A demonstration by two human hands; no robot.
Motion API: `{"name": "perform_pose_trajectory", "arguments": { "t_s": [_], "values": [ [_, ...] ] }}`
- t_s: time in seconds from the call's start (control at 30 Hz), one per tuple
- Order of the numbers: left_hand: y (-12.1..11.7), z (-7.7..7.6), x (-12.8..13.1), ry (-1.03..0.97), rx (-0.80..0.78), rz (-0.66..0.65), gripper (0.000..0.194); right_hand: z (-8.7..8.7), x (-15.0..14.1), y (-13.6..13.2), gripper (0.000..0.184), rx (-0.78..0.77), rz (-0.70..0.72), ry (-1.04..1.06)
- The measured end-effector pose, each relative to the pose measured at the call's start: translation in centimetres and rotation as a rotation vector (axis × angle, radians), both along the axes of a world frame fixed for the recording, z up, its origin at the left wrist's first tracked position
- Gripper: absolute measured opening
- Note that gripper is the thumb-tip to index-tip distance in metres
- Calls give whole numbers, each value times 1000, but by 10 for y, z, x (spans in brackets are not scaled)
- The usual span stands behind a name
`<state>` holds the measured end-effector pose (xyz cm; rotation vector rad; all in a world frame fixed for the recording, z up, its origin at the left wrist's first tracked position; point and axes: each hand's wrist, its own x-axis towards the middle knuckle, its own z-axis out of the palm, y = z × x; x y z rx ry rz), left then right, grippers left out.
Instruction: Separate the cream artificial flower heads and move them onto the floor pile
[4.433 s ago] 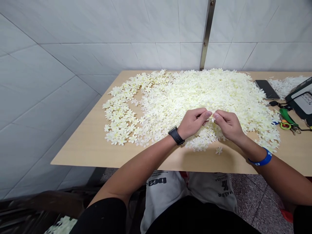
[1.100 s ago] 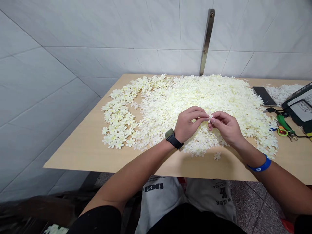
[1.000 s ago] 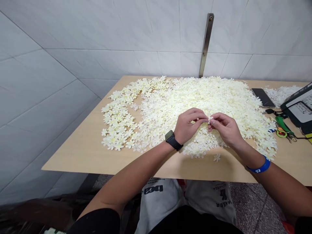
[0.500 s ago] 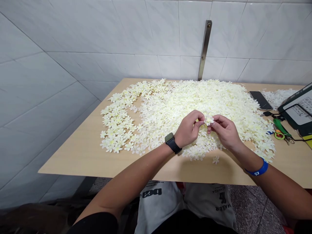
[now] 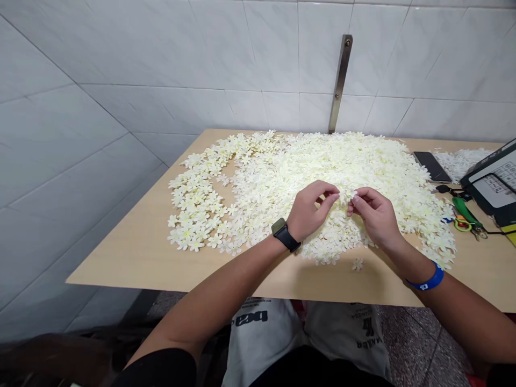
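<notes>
A heap of white artificial flowers (image 5: 282,172) with pale yellow centres covers much of the table. Over its front part my hands face each other, fingertips close together. My right hand (image 5: 374,215) pinches a small white artificial flower (image 5: 353,195) between thumb and forefinger. On the other side of that flower, my left hand (image 5: 312,209) has its thumb and forefinger nearly together at the petals; the pale heap behind makes the exact contact hard to see. One loose flower (image 5: 357,264) lies by itself near the front edge.
The wooden table (image 5: 133,252) stands against a tiled wall (image 5: 181,48) with a metal strip (image 5: 341,83). At right lie a phone (image 5: 432,166), small white pieces (image 5: 459,161), a green-handled tool (image 5: 465,210) and a dark box (image 5: 494,180) with a white label.
The flower between my hands has shifted slightly and its petals look less spread. My fingertips have moved a little apart. The heap looks the same.
</notes>
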<state>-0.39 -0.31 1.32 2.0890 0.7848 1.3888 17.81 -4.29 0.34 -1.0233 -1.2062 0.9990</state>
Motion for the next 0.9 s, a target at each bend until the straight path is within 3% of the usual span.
{"name": "perform_pose_trajectory", "arguments": {
  "t_s": [0.17,0.47,0.9],
  "values": [
    [-5,1,2,-37,-21,-47,7,1,-6,-5,23,45,6,-87],
    [-1,0,2,-116,-290,-189,15,-2,-3,-4,21,63,60,-50],
    [0,-4,1,-88,-248,-213,18,1,-4,-5,28,41,50,-24]
  ]
}}
